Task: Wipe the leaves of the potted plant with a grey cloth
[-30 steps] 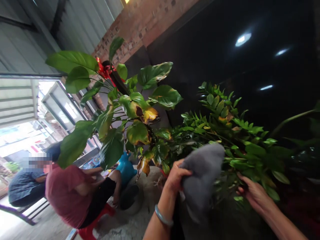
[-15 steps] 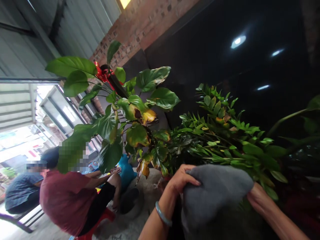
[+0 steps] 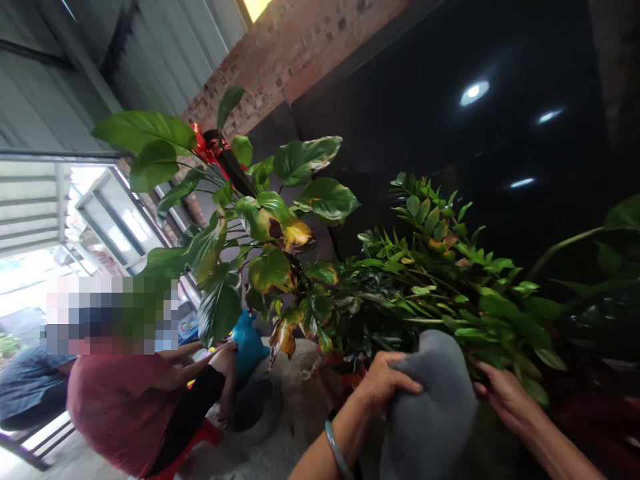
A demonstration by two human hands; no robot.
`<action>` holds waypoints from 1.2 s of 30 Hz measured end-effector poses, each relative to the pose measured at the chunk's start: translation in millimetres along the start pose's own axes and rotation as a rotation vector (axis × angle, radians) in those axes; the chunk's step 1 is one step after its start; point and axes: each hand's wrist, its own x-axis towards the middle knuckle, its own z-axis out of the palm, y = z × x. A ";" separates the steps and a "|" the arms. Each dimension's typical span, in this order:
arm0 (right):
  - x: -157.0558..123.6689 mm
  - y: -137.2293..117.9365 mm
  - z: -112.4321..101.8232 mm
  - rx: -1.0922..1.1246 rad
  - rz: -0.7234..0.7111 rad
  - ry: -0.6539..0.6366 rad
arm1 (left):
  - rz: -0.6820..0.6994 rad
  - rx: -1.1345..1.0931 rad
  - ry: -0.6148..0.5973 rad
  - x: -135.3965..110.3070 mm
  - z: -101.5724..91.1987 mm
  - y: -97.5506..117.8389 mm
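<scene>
A limp grey fabric piece (image 3: 435, 400), rounded at the top like an unstuffed toy skin, hangs low in front of me. My left hand (image 3: 387, 387) is closed on its upper left edge, thumb across the front; a pale bangle circles that wrist. Just beyond the fabric's right edge is my right hand (image 3: 505, 397). Its fingers are bent, with a small gap between index finger and thumb, and nothing shows in them. The fabric's lower end runs out of the picture.
Leafy potted plants (image 3: 320, 200) stand close ahead, some leaves yellowed. Behind them is a dark glossy panel (image 3: 450, 133). At left a person in a red shirt (image 3: 115, 407) sits on a red stool (image 3: 200, 447), handling a blue soft object (image 3: 249, 347). A dark bucket (image 3: 255, 407) stands nearby.
The grey fabric was spread wide between both hands and now hangs narrower and more upright. My right hand has come away from its right corner. My left hand has shifted right and slightly down.
</scene>
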 end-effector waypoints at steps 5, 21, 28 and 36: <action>-4.4 -3.6 3.4 -0.002 -0.011 -0.023 | 0.333 -0.336 0.260 18.7 -17.0 58.6; -3.0 -3.2 0.8 -0.019 0.002 -0.016 | 0.305 -0.141 0.218 -2.8 -31.3 47.9; -8.6 -5.8 4.5 -0.030 0.030 0.011 | 0.097 0.091 0.172 -5.7 -29.7 4.7; -6.8 -5.2 3.6 -0.032 0.030 -0.004 | 0.296 -0.115 0.297 -42.7 -62.4 50.4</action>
